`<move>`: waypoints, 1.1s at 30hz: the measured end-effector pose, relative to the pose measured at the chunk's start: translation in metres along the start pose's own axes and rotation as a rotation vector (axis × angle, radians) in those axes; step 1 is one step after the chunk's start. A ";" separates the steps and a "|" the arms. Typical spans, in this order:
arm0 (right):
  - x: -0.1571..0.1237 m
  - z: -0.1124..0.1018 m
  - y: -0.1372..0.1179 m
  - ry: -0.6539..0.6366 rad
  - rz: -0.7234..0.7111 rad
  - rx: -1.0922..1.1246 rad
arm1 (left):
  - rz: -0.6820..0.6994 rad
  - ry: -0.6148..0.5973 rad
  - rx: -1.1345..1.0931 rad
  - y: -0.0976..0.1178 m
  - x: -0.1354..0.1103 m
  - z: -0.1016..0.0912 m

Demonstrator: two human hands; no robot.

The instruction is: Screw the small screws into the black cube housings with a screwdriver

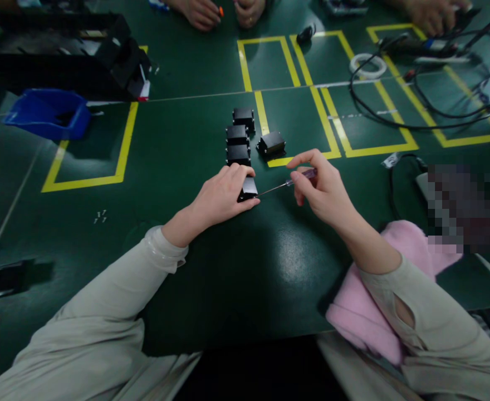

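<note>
My left hand (pixel 224 192) is closed around a small black box (pixel 248 188) on the green table, thumb along its near side. In my right hand (pixel 320 186) is a screwdriver (pixel 301 177) with a clear purplish handle, held between thumb and fingers. Its thin shaft points left, and the tip meets the box's lower right corner, where a screw may sit; it is too small to tell. Beyond my left hand, black boxes of the same kind stand in a row, the nearest being one box (pixel 238 154). Another black box (pixel 272 143) sits apart to the right.
Several small screws (pixel 100 216) lie at left. A blue bin (pixel 48 114) stands before a long black housing (pixel 61 55). At right are a pink cloth (pixel 370 312), a cable (pixel 353 94) and a white tape ring (pixel 368 65). Other people's hands (pixel 203 14) work across the table.
</note>
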State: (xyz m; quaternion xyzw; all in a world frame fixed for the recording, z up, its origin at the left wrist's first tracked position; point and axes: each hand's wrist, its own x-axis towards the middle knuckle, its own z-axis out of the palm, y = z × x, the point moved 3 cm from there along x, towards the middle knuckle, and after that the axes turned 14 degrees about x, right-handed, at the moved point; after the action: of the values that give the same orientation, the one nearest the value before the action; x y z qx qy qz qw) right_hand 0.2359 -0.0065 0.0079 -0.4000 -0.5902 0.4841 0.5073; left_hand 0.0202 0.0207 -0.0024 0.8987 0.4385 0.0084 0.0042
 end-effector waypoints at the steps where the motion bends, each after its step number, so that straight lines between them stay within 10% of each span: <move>1: 0.000 0.000 0.000 -0.001 -0.005 0.006 | -0.001 -0.001 0.001 0.000 0.000 0.000; 33: 0.000 0.000 -0.001 -0.021 0.018 -0.026 | 0.021 0.030 0.014 -0.001 0.001 0.002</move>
State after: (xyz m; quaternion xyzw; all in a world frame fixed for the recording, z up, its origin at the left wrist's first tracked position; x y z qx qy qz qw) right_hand 0.2356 -0.0066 0.0090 -0.4068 -0.5980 0.4852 0.4914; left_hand 0.0203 0.0217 -0.0040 0.9030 0.4292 0.0187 -0.0088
